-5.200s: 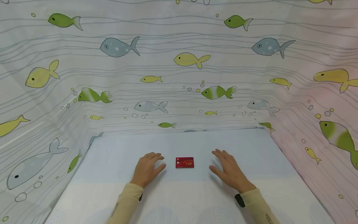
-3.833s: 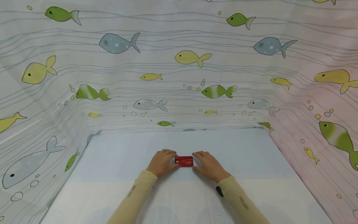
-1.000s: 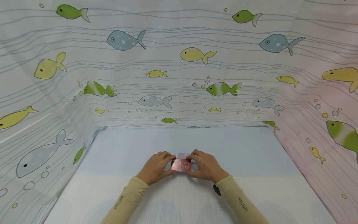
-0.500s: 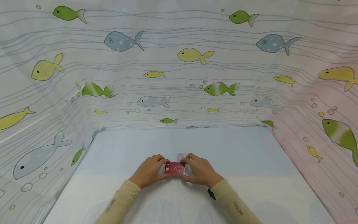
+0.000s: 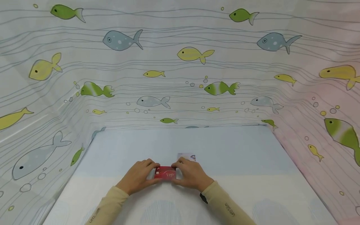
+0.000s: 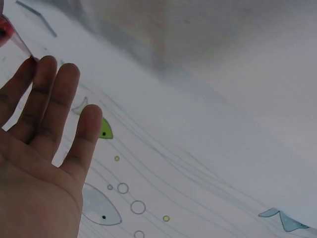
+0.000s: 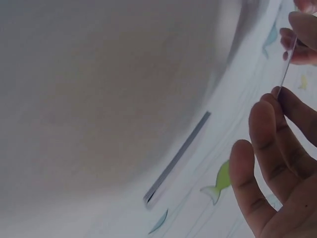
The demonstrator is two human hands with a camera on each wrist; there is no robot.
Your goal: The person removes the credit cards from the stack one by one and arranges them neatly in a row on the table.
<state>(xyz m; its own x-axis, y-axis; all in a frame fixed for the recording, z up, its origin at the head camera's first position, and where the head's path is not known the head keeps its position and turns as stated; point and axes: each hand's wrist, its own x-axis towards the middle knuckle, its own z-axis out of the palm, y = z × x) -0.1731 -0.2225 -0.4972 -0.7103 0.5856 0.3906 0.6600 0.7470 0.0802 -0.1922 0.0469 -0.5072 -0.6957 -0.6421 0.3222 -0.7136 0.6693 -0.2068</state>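
A red card (image 5: 165, 172) with "VIP" lettering is raised off the table, between both hands in the head view. My left hand (image 5: 138, 175) pinches its left edge with thumb and forefinger, while my right hand (image 5: 192, 175) pinches the right edge. Behind the right hand lies a pale card (image 5: 186, 155) with a dark patterned corner, partly hidden by the fingers. The right wrist view shows it edge-on as a thin stack (image 7: 177, 157), apart from the hand. In the left wrist view, the remaining fingers of the left hand (image 6: 47, 129) are extended, and the red card (image 6: 6, 30) shows at the edge.
The hands are over a pale blue and white table cloth (image 5: 230, 150). Fabric walls printed with fish (image 5: 194, 54) enclose the table at the back and both sides.
At first the red card lay on the table between two spread hands. Both hands then gripped and lifted it, exposing the pale card, and carried it left and towards the person.
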